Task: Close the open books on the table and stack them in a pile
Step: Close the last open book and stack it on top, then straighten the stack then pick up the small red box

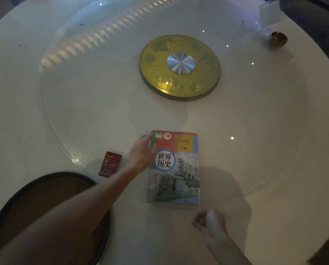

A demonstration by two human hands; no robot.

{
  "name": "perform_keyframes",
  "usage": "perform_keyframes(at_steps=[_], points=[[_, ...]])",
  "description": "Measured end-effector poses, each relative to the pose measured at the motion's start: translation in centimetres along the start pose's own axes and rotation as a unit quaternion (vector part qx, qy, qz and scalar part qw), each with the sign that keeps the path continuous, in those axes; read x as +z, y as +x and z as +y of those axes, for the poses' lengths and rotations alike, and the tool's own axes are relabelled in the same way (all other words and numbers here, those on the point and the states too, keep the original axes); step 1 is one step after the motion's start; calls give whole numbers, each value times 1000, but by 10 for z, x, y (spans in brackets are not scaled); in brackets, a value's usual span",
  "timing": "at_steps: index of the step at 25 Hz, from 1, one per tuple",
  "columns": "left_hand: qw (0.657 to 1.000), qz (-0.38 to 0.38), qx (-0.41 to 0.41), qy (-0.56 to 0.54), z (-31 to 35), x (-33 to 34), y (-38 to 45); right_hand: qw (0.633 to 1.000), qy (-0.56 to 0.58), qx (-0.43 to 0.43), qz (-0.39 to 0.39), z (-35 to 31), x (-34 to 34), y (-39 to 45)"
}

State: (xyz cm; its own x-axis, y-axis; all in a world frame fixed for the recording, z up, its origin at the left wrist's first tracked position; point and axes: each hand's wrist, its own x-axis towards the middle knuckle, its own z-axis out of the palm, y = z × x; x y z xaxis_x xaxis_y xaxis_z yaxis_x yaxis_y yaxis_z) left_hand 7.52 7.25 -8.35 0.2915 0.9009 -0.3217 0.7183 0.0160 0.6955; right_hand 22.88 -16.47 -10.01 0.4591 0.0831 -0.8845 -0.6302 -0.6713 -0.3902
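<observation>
**A:** Where does your pile stand?

**B:** One closed history textbook [174, 167] lies flat at the near middle of the bench [265, 115], cover up. Whether other books sit under it, I cannot tell. Your left hand [141, 153] rests open against the far part of its left edge, fingers [147, 137] reaching toward the far-left corner. Your right hand [207, 219] is loosely curled and empty, just near of the book's near-right corner, not touching it.

**A:** How do I finish well?

**B:** Judging from here, square it: press your left palm along the spine side and bring your right hand to the opposite edge, so the edges line up without skidding.

**A:** Will it skid?

**B:** Likely. The cover looks glossy paper, thin and a bit worn at the corners, and it lies on the smooth glass turntable [68, 121] over the pale bench. Push gently, flat-handed.

**A:** Anything close?

**B:** A small red cigarette pack [110, 164] lies just left of your left wrist; a gold hub disc [180, 67] is well beyond.
</observation>
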Motion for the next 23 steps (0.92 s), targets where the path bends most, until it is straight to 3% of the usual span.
perform_keyframes(at_steps=[3, 6, 9, 14, 19, 23], points=[[981, -100, 103, 127, 35, 10, 54, 968, 105, 160, -160, 31, 22, -21], [942, -189, 127, 245, 42, 36, 84, 954, 164, 157, -198, 27, 47, -23], [927, -198, 128, 292, 41, 47, 92, 939, 227, 156, -204, 12, 54, -21], [950, -166, 108, 241, 45, 46, 94, 924, 257, 176, -223, 2, 56, -18], [973, -168, 74, 136, 40, 31, 90, 958, 87, 140, -236, 8, 54, -29], [997, -53, 26, 48, 9, -12, 76, 942, -106, 63, -312, -22, 76, -57]])
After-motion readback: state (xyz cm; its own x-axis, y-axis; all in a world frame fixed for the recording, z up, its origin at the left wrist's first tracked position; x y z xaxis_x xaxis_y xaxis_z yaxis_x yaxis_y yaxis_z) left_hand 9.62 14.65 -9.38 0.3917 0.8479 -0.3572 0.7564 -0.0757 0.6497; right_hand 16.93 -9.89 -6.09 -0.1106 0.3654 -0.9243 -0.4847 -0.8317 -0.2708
